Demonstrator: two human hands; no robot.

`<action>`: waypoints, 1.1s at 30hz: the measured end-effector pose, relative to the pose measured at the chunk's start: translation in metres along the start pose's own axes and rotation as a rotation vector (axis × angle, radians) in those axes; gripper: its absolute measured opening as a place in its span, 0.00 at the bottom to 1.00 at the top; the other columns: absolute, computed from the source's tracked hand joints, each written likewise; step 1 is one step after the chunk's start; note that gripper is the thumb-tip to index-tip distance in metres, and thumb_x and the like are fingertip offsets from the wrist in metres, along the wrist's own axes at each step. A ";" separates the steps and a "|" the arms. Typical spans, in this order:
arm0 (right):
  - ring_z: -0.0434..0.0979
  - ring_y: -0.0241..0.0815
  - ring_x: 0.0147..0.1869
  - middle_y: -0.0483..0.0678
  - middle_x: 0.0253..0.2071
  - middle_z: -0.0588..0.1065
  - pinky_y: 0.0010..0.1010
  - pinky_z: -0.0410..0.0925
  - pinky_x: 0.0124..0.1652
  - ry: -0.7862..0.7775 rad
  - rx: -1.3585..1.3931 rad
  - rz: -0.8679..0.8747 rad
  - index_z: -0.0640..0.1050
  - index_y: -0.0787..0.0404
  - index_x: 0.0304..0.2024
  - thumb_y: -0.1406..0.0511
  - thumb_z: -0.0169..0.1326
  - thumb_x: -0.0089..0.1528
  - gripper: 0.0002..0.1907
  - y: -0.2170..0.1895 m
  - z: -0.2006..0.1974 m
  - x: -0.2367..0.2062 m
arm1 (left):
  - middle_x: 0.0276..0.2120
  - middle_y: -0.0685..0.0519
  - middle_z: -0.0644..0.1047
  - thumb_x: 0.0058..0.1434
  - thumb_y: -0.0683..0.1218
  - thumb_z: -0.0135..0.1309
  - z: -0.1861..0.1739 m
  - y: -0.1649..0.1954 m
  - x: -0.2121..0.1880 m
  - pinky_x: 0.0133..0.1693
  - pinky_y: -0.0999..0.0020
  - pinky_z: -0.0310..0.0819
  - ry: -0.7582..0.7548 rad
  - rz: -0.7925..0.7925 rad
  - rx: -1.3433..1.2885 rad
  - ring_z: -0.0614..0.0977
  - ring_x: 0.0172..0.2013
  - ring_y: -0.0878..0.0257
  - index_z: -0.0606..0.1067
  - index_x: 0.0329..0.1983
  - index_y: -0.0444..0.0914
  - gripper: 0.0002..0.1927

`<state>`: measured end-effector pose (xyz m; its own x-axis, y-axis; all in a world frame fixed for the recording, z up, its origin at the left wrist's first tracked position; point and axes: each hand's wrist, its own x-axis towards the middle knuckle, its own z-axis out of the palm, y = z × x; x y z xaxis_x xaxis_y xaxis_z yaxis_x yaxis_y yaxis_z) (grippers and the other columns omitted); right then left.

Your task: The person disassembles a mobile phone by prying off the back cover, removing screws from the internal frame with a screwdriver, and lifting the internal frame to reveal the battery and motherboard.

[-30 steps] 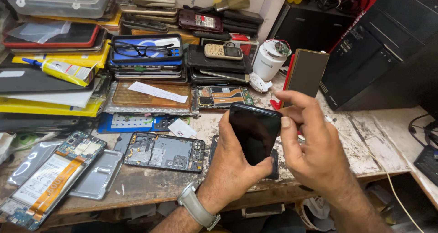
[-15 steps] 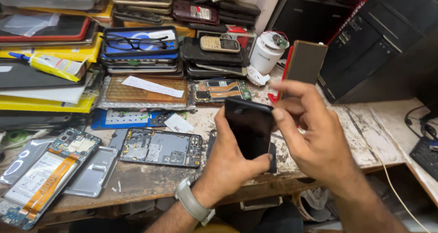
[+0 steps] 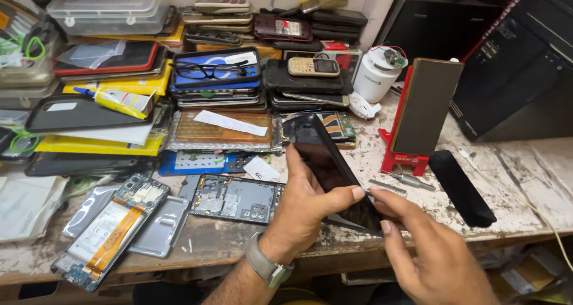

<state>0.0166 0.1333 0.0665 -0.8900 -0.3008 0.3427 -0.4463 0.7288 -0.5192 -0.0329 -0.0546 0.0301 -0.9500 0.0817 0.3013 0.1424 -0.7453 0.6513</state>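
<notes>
left hand (image 3: 304,200): centre frame, fingers curled round black phone (image 3: 334,168), thumb pressed on its lower right edge; grey watch (image 3: 265,264) on wrist
right hand (image 3: 433,251): lower right, fingers loosely spread, index and thumb tips at phone's lower corner, pinching the edge there
phone: tilted, dark screen facing up, held just above tabletop (image 3: 507,162) front edge, centre frame
open frame (image 3: 236,197): flat on tabletop, just left of left hand
battery phone (image 3: 110,230): opened, orange ribbon, lower left
screwdriver (image 3: 412,181): right of phone, near red stand (image 3: 403,150)
black strip (image 3: 462,187): right of stand
glasses (image 3: 209,70): on blue box, upper centre
phone stacks (image 3: 310,78): upper centre, behind hands
white jar (image 3: 377,73): upper right of centre
</notes>
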 end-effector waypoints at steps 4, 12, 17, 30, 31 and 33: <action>0.85 0.38 0.50 0.50 0.47 0.84 0.29 0.79 0.47 -0.105 -0.011 0.101 0.71 0.54 0.69 0.67 0.55 0.65 0.29 0.006 -0.004 -0.004 | 0.56 0.46 0.70 0.51 0.33 0.62 0.003 -0.003 -0.003 0.60 0.61 0.73 0.022 0.008 0.012 0.75 0.58 0.57 0.55 0.64 0.36 0.40; 0.87 0.44 0.51 0.55 0.46 0.82 0.32 0.79 0.46 -0.004 0.031 -0.029 0.71 0.61 0.62 0.71 0.54 0.61 0.25 -0.008 -0.005 -0.005 | 0.54 0.46 0.70 0.51 0.34 0.62 0.002 -0.005 -0.005 0.57 0.60 0.75 0.072 -0.001 0.020 0.76 0.55 0.58 0.54 0.62 0.36 0.39; 0.86 0.44 0.44 0.56 0.44 0.80 0.32 0.77 0.40 0.104 -0.087 -0.180 0.70 0.65 0.59 0.74 0.55 0.60 0.24 -0.010 0.003 -0.007 | 0.50 0.46 0.72 0.51 0.33 0.62 0.001 -0.007 -0.006 0.54 0.61 0.77 0.089 -0.005 0.024 0.78 0.51 0.58 0.55 0.59 0.35 0.36; 0.82 0.51 0.39 0.58 0.39 0.76 0.39 0.73 0.38 0.244 -0.178 -0.379 0.65 0.69 0.54 0.78 0.55 0.58 0.22 0.001 0.034 -0.009 | 0.47 0.50 0.73 0.50 0.39 0.60 0.008 0.000 -0.015 0.52 0.68 0.75 0.193 0.085 0.197 0.76 0.48 0.63 0.56 0.61 0.37 0.37; 0.82 0.51 0.39 0.58 0.39 0.75 0.39 0.73 0.38 0.247 -0.173 -0.391 0.65 0.68 0.54 0.79 0.54 0.59 0.22 0.003 0.035 -0.009 | 0.46 0.50 0.72 0.51 0.38 0.61 0.008 0.001 -0.015 0.51 0.67 0.76 0.194 0.077 0.215 0.76 0.48 0.63 0.57 0.60 0.35 0.36; 0.82 0.53 0.40 0.59 0.40 0.76 0.39 0.74 0.39 0.268 -0.194 -0.365 0.65 0.69 0.53 0.77 0.55 0.58 0.22 0.007 0.037 -0.011 | 0.45 0.50 0.72 0.50 0.38 0.61 0.008 0.001 -0.016 0.49 0.66 0.76 0.191 0.070 0.222 0.75 0.46 0.63 0.58 0.59 0.34 0.35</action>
<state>0.0196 0.1187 0.0307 -0.6119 -0.4073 0.6780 -0.6762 0.7141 -0.1812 -0.0157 -0.0514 0.0315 -0.9679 -0.1058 0.2280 0.2463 -0.5799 0.7765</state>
